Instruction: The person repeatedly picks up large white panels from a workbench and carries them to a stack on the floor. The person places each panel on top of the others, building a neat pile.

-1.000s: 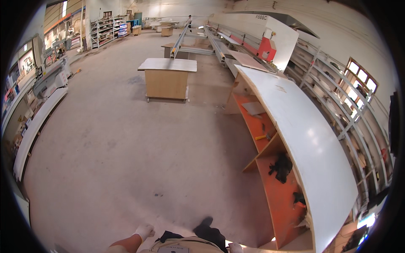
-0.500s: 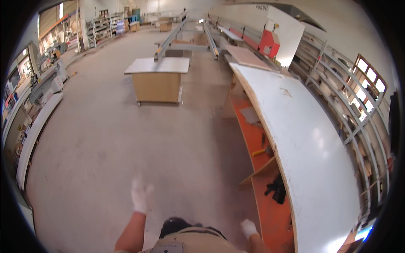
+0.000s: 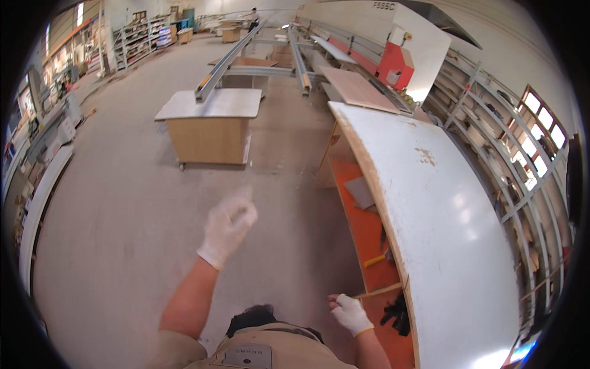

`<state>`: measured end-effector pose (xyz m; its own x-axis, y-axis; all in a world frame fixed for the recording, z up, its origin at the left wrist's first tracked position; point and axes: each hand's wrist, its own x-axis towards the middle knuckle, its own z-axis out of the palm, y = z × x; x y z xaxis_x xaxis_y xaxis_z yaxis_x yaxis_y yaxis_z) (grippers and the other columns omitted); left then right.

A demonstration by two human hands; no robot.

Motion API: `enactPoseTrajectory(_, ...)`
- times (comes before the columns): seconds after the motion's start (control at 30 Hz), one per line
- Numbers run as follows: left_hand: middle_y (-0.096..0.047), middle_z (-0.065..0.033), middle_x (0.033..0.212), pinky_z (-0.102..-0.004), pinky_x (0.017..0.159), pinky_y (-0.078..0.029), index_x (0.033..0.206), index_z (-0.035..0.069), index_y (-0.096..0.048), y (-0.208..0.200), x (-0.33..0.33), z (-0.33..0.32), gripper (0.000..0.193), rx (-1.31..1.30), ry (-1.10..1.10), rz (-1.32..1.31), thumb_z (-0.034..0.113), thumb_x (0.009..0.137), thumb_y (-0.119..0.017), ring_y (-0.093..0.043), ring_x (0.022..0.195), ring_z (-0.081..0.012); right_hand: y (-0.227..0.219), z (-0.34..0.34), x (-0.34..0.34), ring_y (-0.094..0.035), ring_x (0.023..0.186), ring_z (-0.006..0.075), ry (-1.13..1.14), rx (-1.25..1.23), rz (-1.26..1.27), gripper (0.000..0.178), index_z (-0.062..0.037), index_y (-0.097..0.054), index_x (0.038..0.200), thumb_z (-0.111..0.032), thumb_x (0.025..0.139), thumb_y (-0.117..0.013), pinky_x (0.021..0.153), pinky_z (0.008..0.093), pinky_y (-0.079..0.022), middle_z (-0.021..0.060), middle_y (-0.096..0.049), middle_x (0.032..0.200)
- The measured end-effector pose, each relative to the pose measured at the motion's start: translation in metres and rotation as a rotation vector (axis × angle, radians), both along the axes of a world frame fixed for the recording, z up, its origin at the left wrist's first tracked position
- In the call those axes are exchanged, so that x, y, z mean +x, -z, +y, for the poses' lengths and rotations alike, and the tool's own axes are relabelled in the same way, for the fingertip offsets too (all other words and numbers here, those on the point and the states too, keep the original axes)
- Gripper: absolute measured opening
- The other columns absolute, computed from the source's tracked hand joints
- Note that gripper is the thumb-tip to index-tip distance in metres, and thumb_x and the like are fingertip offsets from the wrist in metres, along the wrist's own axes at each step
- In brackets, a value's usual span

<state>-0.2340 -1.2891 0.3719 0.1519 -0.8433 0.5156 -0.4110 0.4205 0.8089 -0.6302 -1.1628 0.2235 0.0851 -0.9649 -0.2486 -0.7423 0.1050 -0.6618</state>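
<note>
A long workbench (image 3: 452, 221) with a white top stands on the person's right, its long axis running forward, away from the body and leaning slightly left in the fisheye view. Its open side faces the person, showing an orange shelf (image 3: 367, 237) under the top. A wooden divider (image 3: 383, 289) splits the shelf; beyond it lie a tool with a yellow handle (image 3: 375, 261) and a flat grey piece (image 3: 359, 192), and on the near side a black bundle (image 3: 399, 313), too dark to make out.

The right hand (image 3: 351, 315), in a white glove, is clearly the nearer one. The bench lies to its right, and the divider's front edge is just beside its fingers; whether they touch cannot be told. Those fingers are bent and point left. Nothing shows in them, but the palm is hidden, so I cannot tell whether they grip anything.

The left hand (image 3: 228, 227), also gloved, is raised well apart from the bench, over bare floor (image 3: 123, 215). Its fingers are slightly blurred and loosely curved, released, with no object visible in them.

Ahead of this hand stands a wooden cart (image 3: 208, 141) with a white top. Farther off are long metal rails (image 3: 299, 61) and a red box (image 3: 395, 64) on a big pale machine.
</note>
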Motion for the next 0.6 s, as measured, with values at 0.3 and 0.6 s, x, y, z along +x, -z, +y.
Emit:
enactPoseTrajectory(0.3, -0.068, -0.0221, 0.136, -0.0459, 0.111, -0.047, 0.125, 0.005, -0.074, 0.401, 0.092, 0.075, 0.054, 1.499, 0.294, -0.490, 0.049, 0.098, -0.057, -0.060, 0.130, -0.0416, -0.110, -0.198, -0.088, -0.067, 0.115, 0.0353, 0.598, -0.333, 0.137, 0.036, 0.0004, -0.067, 0.129, -0.009, 0.094, -0.062, 0.102, 0.0427, -0.052, 0.0231, -0.070, 0.122)
enactPoseTrajectory(0.6, -0.071, -0.0199, 0.127, -0.0456, 0.105, -0.049, 0.120, 0.005, -0.075, 0.385, 0.055, -0.064, 0.051, 1.400, 0.252, -0.561, 0.047, 0.097, -0.056, -0.064, 0.121, -0.0392, -0.062, -0.404, -0.197, -0.040, 0.148, 0.0352, 0.410, -0.363, 0.698, 0.047, -0.0016, -0.063, 0.141, -0.026, 0.102, -0.054, 0.124, 0.0463, -0.030, 0.0186, -0.055, 0.152)
